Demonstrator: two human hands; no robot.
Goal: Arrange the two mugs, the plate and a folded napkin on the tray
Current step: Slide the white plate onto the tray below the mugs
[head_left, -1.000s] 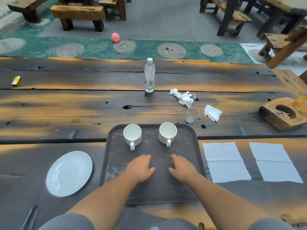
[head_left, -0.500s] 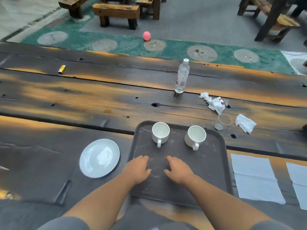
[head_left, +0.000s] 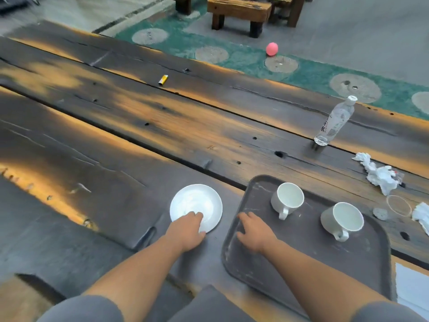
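On the far left of the dark wooden table (head_left: 116,140) there is bare plank; further along, near the far edge, lies a small yellow lighter (head_left: 163,79).

The white plate (head_left: 196,206) sits on the table just left of the tray, not touching it. The left hand (head_left: 185,230), which half a second ago lay flat on the tray beside the right one, has swung out leftward and now rests on the near edge of the plate. Its fingers (head_left: 196,216) lie over the rim and spread loosely; whether the thumb is hooked under the rim I cannot tell, so the plate looks touched and not yet lifted.

The right hand (head_left: 254,232) lies open and flat on the near left part of the dark tray (head_left: 290,275), holding nothing, probably steadying it.

Both white mugs already stand upright on the far half of the tray, handles toward the person: the left mug (head_left: 287,199) and the right mug (head_left: 342,219), apart from each other.

Further right a water bottle (head_left: 334,120) stands on the table, with crumpled tissue (head_left: 380,174) near it. A white napkin (head_left: 412,289) shows at the near right, off the tray, its folding not visible.

So the mugs are done; the plate seems to be the step in hand, the napkin still to come.
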